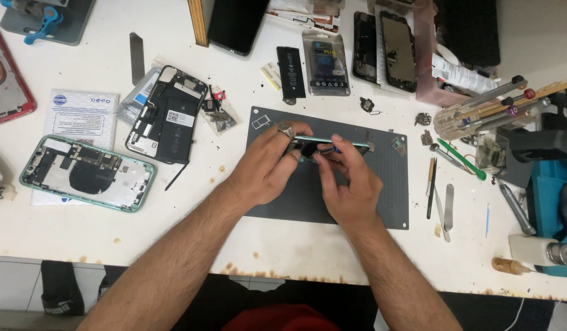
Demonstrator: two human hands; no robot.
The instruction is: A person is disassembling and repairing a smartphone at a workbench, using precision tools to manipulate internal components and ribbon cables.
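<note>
Both my hands hold a mint-green phone frame (pixel 332 142) on edge above a dark grey work mat (pixel 388 196). My left hand (pixel 265 165) grips the frame's left end; a ring sits on one finger. My right hand (pixel 351 181) pinches the frame from below and in front, thumb and fingers on its middle. What lies inside the frame is hidden by my fingers. A small metal tray part (pixel 262 122) lies on the mat's far left corner.
On the white table lie an opened green phone back (pixel 87 173) at left, a black opened phone (pixel 167 116), a loose battery (pixel 291 72), more phones at the back, and tweezers, spudgers and screwdrivers (pixel 443 196) at right. A tool holder (pixel 479 107) stands far right.
</note>
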